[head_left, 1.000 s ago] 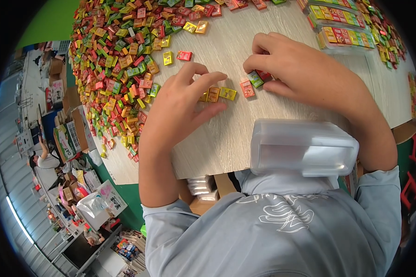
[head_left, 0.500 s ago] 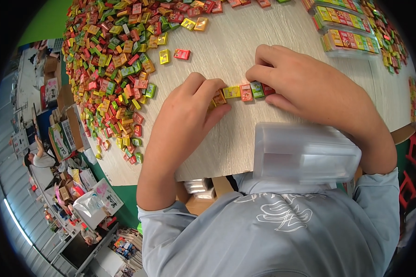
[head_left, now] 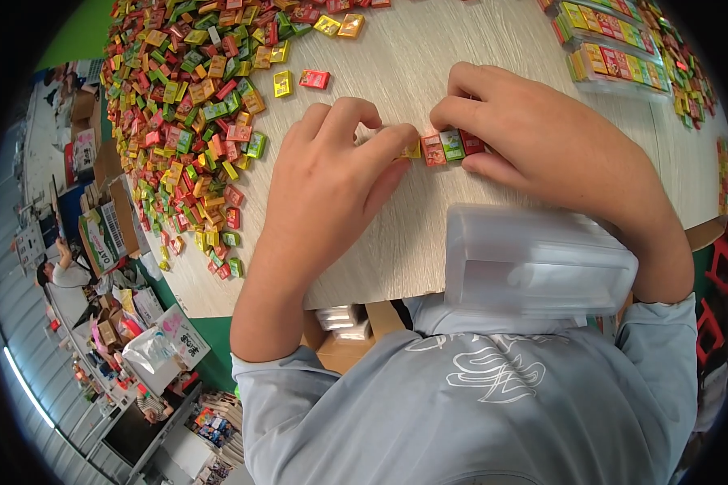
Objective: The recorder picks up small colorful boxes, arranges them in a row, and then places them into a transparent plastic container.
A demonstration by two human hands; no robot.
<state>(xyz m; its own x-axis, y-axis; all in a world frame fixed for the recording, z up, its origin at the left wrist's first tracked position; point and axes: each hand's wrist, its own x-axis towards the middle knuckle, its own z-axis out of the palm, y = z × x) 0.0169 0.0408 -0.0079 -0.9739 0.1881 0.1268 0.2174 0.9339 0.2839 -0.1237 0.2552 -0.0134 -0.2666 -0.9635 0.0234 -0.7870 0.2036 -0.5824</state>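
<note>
A short row of small, colourful packets lies on the pale wooden table between my hands. A red packet [head_left: 433,149] and a green packet [head_left: 452,145] show plainly in it. My left hand [head_left: 332,174] pinches a yellow packet [head_left: 414,151] at the row's left end between thumb and forefinger; its fingers cover most of that packet. At the other end, my right hand [head_left: 534,133] has its thumb and fingers closed on a darker red packet [head_left: 472,143], partly hidden. A clear plastic box [head_left: 542,263] sits at the near table edge, against my shirt.
A large heap of mixed packets [head_left: 194,121] covers the table's left side. Beside it lie a loose yellow packet [head_left: 282,84] and a loose red one [head_left: 315,79]. Filled clear trays [head_left: 623,66] stand at the far right. An open carton [head_left: 344,347] is below the near edge.
My left hand has slid right along the row, from the orange packet to the yellow one, now mostly covering it. My right hand still grips the right end.
</note>
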